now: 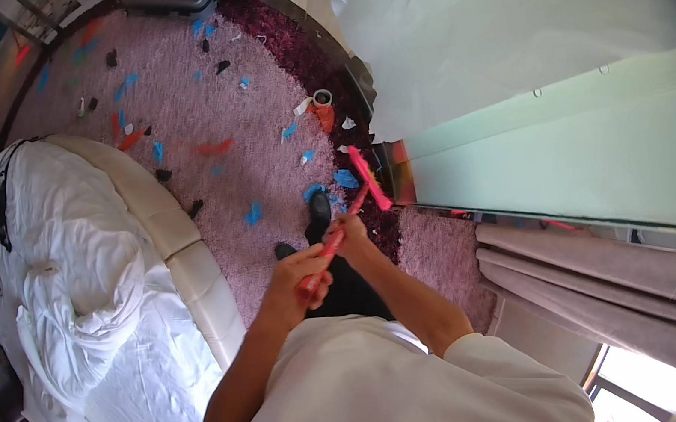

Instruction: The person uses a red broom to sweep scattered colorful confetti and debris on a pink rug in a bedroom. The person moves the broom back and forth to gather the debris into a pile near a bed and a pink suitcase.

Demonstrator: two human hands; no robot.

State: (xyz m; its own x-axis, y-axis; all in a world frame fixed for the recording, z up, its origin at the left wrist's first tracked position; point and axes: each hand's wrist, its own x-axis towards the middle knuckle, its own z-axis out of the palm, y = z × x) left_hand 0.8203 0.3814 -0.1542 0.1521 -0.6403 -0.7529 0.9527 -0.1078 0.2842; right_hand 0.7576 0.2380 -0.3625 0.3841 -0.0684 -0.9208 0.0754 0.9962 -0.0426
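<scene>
Red broom [361,199] in both hands: the left hand [296,282] grips low on its handle, the right hand [347,234] grips higher, and the brush end is just beyond the right. Rug [172,79] opens ahead and left of the hands, strewn with blue scraps [253,214]; the bed [191,275] bounds it on the left, a pale panel [551,125] on the right. Fingers partly hide the handle; the suitcase [183,1], far ahead, is cut off.

I note the window [648,372] blown out at four o'clock, white sheet [161,400] bright at eight. Fisheye rim bends; corners black.
</scene>
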